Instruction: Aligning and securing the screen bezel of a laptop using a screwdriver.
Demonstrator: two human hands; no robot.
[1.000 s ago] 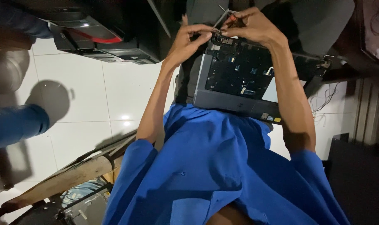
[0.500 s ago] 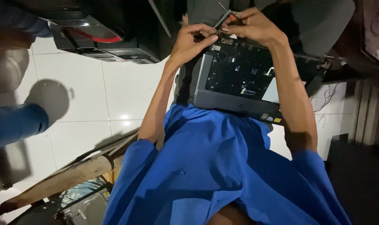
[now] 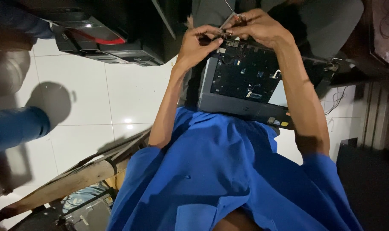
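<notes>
An opened dark laptop base with its keyboard removed rests on my lap, against my blue shirt. Both hands meet at its far edge. My left hand pinches a small part near the hinge corner. My right hand is closed around a thin metal tool whose tip points at the same spot. The fingertips of both hands nearly touch. What lies between the fingers is too small and dark to make out.
A black device with a red stripe stands on the white tiled floor at the upper left. Another person's blue-sleeved limb shows at the left edge. A wooden plank lies at the lower left. Dark furniture fills the right side.
My left hand has drawn a little closer to my right hand at the laptop's far edge. The laptop base has stayed in place.
</notes>
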